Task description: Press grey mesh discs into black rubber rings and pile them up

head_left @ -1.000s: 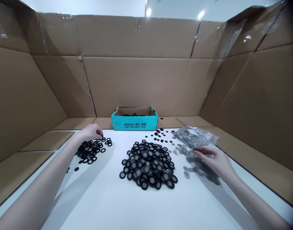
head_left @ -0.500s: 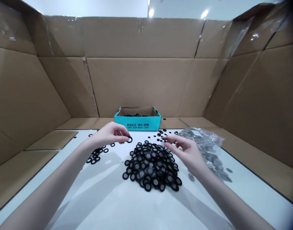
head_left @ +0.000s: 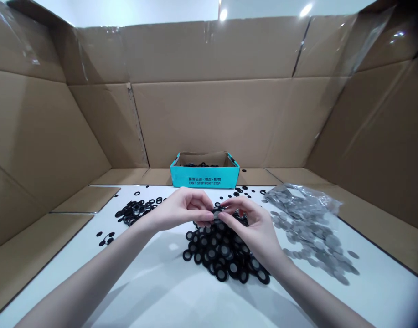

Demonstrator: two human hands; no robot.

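Above the pile, my left hand [head_left: 191, 208] pinches a black ring [head_left: 214, 210] between thumb and fingers. My right hand [head_left: 251, 223] meets it from the other side, thumb and fingers closed on a thin grey disc [head_left: 217, 213] that lies against the ring's middle. Fingertips partly cover both pieces. Below the hands spreads a heap of black rings with grey discs in their centres [head_left: 225, 250]. Loose black rings [head_left: 135, 209] lie in a cluster beyond my left forearm. Loose grey discs [head_left: 311, 241] are scattered to the right of my right hand.
A turquoise cardboard box [head_left: 205, 176] holding black pieces stands at the back. A clear plastic bag [head_left: 306, 198] with grey discs lies at the back right. Small black pieces [head_left: 236, 194] dot the white table [head_left: 154, 291]. Cardboard walls [head_left: 209, 123] enclose the table's back and sides.
My hands have come together over the heap, the left moving right with its black ring. My right hand's fingers now meet the ring. The view has shifted slightly left.
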